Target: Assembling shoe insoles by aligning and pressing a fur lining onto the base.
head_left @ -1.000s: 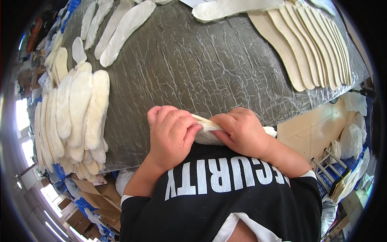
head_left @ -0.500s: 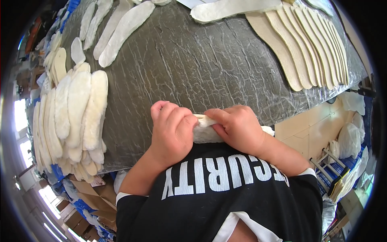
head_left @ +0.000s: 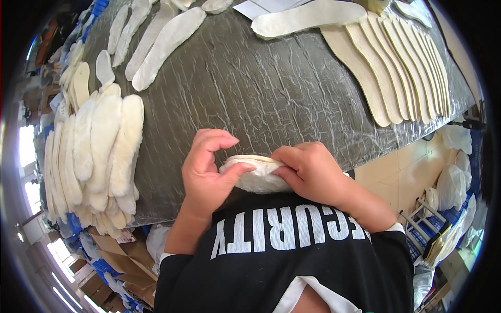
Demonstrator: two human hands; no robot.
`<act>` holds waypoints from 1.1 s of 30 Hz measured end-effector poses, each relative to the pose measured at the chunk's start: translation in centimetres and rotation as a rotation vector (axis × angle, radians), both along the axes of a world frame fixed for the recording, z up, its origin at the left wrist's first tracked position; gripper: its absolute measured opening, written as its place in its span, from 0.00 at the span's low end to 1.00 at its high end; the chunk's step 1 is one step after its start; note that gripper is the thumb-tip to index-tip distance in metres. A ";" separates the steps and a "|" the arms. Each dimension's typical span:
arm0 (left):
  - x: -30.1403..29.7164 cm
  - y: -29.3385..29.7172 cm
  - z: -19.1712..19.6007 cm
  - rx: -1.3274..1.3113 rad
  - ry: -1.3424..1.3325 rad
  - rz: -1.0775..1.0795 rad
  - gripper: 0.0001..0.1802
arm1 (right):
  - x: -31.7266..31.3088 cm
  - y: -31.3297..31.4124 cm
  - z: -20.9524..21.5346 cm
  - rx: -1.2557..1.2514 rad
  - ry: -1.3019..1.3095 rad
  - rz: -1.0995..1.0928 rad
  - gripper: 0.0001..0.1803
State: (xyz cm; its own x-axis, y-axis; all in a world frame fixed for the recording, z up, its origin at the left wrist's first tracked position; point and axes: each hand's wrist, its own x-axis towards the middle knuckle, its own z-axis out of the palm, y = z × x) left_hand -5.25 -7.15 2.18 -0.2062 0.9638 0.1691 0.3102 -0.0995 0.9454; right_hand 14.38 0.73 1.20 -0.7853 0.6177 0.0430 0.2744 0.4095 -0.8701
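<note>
Close to my body at the near table edge is a white fleece insole (head_left: 261,182), its pale edge turned up. My right hand (head_left: 313,169) pinches its right part between thumb and fingers. At the other end my left hand (head_left: 204,167) has its fingers raised and spread from the thumb, whose tip lies against the fleece. Part of the insole is hidden behind my right hand.
A fanned row of beige insoles (head_left: 360,75) lies at the far right, beside a long white insole (head_left: 308,18). Fluffy insoles (head_left: 104,141) are piled at the left edge. More white insoles (head_left: 169,47) lie at the far left on the plastic-covered table (head_left: 224,94).
My left hand has let its pinch go and moved slightly left, its fingers spreading. More of the insole now shows between my hands. The right hand keeps its pinch.
</note>
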 end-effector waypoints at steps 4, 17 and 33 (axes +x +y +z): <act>-1.3 -0.9 -0.3 -0.070 -0.099 -0.083 0.20 | 0.5 -0.4 -0.1 0.049 0.029 -0.011 0.09; -0.5 -0.1 -0.5 -0.010 0.206 -0.174 0.16 | 0.2 0.3 0.8 0.130 0.040 0.028 0.08; -0.8 -0.6 0.9 -0.108 -0.014 -0.171 0.20 | -5.2 3.3 -1.4 -0.731 0.894 -0.292 0.23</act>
